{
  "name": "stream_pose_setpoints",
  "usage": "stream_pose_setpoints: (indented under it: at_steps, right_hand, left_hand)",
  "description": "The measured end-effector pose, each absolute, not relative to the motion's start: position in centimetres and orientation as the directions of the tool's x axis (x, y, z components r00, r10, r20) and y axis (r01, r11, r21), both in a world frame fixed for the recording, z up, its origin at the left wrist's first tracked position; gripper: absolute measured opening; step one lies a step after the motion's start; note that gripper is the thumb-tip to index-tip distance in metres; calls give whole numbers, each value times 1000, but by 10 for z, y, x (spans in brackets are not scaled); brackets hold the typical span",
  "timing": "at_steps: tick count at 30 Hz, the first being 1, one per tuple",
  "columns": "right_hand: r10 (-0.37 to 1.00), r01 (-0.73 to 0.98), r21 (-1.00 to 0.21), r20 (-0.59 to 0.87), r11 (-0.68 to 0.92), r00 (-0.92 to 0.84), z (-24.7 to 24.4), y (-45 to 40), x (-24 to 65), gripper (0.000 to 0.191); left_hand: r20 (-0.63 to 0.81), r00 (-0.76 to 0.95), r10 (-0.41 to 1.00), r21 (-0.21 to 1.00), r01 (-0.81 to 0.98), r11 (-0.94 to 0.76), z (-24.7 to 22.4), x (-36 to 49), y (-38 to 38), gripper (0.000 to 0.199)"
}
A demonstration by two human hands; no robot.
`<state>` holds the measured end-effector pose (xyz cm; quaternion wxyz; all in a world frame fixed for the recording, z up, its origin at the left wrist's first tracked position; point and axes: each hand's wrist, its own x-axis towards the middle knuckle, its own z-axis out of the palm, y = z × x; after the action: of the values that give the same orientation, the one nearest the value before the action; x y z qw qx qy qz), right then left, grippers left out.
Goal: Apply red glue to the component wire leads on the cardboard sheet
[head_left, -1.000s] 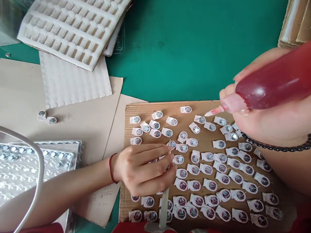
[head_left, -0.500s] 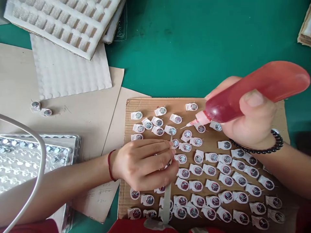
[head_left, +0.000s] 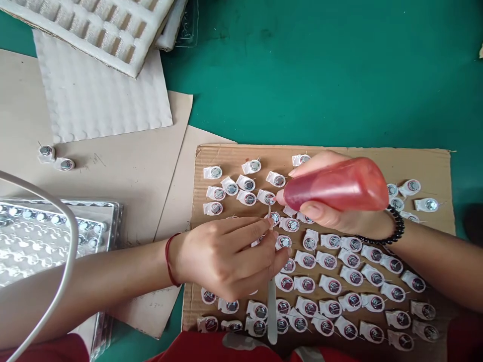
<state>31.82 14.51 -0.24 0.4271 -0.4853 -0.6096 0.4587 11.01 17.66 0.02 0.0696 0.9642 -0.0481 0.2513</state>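
Observation:
My left hand (head_left: 230,254) is closed around slim metal tweezers (head_left: 272,311), whose flat tail points toward my body. The tweezers' tip rests at a small round silver part (head_left: 265,197) in a white wrapping. My right hand (head_left: 332,216) grips a soft squeeze bottle (head_left: 339,186) of red liquid, tilted with its nozzle to the left. That nozzle end is close to the tweezers' tip, over the same part; whether it touches cannot be made out. Rows of similar parts (head_left: 350,276) with thin wires lie on a cardboard sheet (head_left: 426,166), some hidden under my hands.
At the upper left are a white foam tray (head_left: 128,65) with slots and a white padded sheet (head_left: 109,100). Two loose parts (head_left: 46,152) lie on grey card. A clear plastic tray (head_left: 37,251) stands at the left, with a white cable (head_left: 71,241) crossing in front.
My right hand has brought the bottle left and tilted it lower, its nozzle now at the tweezers' tip. My left hand stays nearly in place. The view has shifted slightly.

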Motion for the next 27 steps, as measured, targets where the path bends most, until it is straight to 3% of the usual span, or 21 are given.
stream_pose_setpoints:
  at_steps: [7, 13, 19, 27]
  right_hand:
    - [962, 407, -881, 160, 240, -221, -3, 142, 321, 25]
    - [939, 460, -825, 228, 327, -259, -3, 143, 320, 32]
    - [967, 422, -900, 0, 112, -255, -3, 144, 319, 30]
    - [970, 453, -888, -39, 77, -242, -1, 143, 320, 35]
  left_hand:
    - [511, 859, -38, 124, -117, -985, -2, 114, 173, 20]
    - [513, 858, -39, 135, -126, -983, -2, 111, 174, 18]
    - [506, 862, -26, 160, -123, -979, -3, 112, 172, 16]
    - [515, 857, -10, 171, -114, -979, -4, 112, 173, 19]
